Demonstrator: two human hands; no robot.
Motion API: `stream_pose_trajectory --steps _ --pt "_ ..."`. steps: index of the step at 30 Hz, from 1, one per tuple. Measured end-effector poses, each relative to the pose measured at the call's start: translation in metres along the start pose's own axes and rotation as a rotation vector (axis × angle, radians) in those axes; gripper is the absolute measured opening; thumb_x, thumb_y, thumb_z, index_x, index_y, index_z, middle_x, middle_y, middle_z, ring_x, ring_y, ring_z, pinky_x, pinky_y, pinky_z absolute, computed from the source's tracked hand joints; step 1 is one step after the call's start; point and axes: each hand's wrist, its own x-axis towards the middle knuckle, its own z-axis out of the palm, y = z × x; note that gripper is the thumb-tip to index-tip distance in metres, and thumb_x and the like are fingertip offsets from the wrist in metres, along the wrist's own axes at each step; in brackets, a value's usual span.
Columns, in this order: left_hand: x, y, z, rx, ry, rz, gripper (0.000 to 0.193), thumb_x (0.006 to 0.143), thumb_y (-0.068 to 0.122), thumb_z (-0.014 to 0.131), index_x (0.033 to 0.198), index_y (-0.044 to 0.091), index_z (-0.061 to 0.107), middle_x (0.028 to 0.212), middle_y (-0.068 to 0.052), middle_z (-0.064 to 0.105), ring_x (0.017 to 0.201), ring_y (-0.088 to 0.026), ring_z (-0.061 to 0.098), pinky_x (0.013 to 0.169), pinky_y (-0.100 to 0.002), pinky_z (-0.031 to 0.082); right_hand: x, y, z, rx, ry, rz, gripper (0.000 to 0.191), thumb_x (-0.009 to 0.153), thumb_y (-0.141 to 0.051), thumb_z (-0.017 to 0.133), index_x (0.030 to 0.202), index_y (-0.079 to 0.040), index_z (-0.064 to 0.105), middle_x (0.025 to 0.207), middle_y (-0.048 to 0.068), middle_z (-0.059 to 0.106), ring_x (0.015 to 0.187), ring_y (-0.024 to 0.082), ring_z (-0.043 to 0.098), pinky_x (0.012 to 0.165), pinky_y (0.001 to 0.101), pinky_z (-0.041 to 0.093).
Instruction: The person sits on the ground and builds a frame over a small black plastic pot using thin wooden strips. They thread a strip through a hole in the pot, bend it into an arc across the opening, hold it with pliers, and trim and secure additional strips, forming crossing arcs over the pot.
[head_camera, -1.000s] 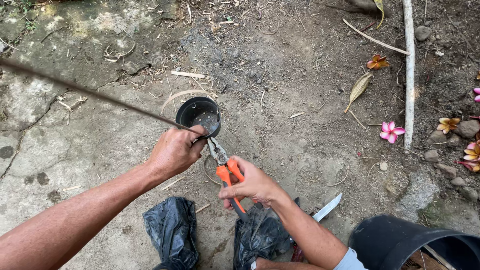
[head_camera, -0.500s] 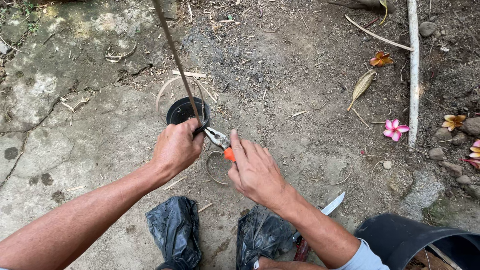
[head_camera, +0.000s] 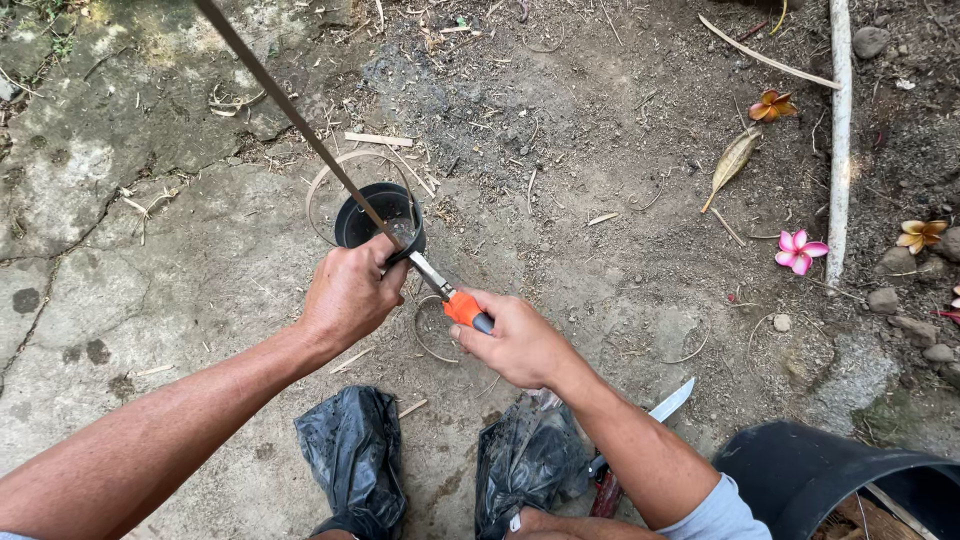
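Orange-handled snips (head_camera: 452, 298), clenched in the right hand (head_camera: 515, 340), bite a thin strip (head_camera: 300, 125) the left hand (head_camera: 350, 295) grips above a small black pot (head_camera: 352, 228); strip uncut.

Your left hand (head_camera: 350, 295) and right hand (head_camera: 515, 340) are bare, with no gloves, rings or watch showing. Your left forearm is uncovered along its whole visible length. On your right arm a pale grey-blue sleeve (head_camera: 715, 515) ends near the elbow. Both of your feet are wrapped in crinkled, shiny black plastic bags (head_camera: 350, 455), dusted with grey dirt.
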Motion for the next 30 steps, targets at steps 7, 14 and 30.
stream_pose_trajectory --steps 7,14,30 --pt "-0.005 0.000 0.005 -0.142 -0.028 0.084 0.008 0.093 0.009 0.067 0.100 0.005 0.069 0.070 -0.011 0.075 0.064 -0.020 0.079 0.054 -0.037 0.060 -0.014 0.033 0.006 1.058 -0.332 0.053 0.041 0.105 -0.019 0.059 0.139 0.004 0.055 0.104 0.011 0.069 0.087 0.021 0.070 0.079 0.0365 0.060" --pt "-0.009 0.003 0.009 -0.352 -0.072 0.061 0.008 0.093 0.007 0.064 0.101 0.006 0.066 0.076 -0.010 0.076 0.069 -0.018 0.081 0.054 -0.034 0.064 -0.020 0.032 0.013 0.975 -0.363 0.066 0.045 0.106 -0.032 0.053 0.137 0.002 0.052 0.103 0.016 0.070 0.087 0.027 0.075 0.080 0.0413 0.065" --pt "-0.012 0.006 0.006 -0.030 -0.048 -0.062 0.016 0.090 0.016 0.067 0.104 0.010 0.073 0.062 -0.015 0.071 0.060 -0.033 0.075 0.060 -0.047 0.059 0.000 0.010 0.000 -0.236 -0.004 0.077 0.069 0.066 -0.030 0.082 0.122 -0.004 0.051 0.090 0.015 0.069 0.077 0.026 0.070 0.067 0.0407 0.056"
